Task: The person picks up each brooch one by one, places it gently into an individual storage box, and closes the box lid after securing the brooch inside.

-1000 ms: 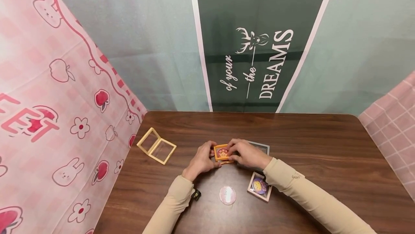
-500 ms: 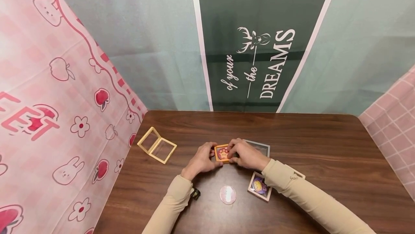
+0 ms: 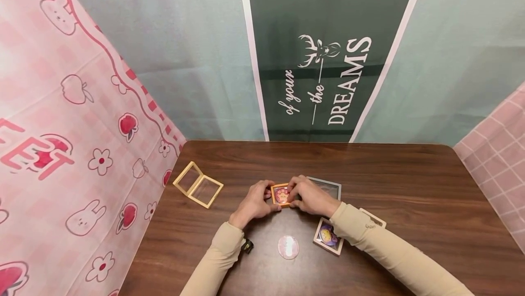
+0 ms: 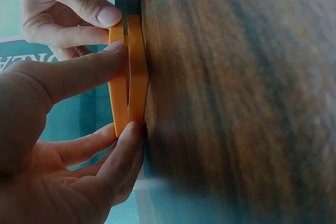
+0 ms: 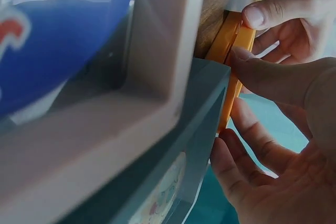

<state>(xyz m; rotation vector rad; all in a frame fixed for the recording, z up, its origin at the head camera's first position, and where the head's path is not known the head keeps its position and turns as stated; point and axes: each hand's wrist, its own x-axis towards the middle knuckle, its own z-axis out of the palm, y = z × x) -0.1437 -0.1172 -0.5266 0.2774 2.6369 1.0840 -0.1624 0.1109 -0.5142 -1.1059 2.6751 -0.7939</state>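
Observation:
An orange hinged display frame (image 3: 283, 196) lies on the table between both hands, a round red badge (image 3: 281, 194) visible behind its clear film. My left hand (image 3: 256, 201) grips its left end, thumb at the near edge and fingers on the far side. From the right, my right hand (image 3: 312, 196) pinches the other end and covers part of it. In the left wrist view the two orange halves (image 4: 137, 72) lie almost together, a thin gap running between them. The right wrist view shows the right thumb (image 5: 262, 77) on the upper half.
A grey frame (image 3: 334, 188) sits right behind the right hand. Beneath the right forearm are a pale pink frame with a purple badge (image 3: 328, 237) and a cream frame (image 3: 380, 221). A yellow frame (image 3: 207, 191) stands opened at left; a round shiny disc (image 3: 288, 247) lies in front.
The orange frame's upper half has come down onto the lower half, narrowing the gap at its near edge. Both hands keep their hold, barely shifting.

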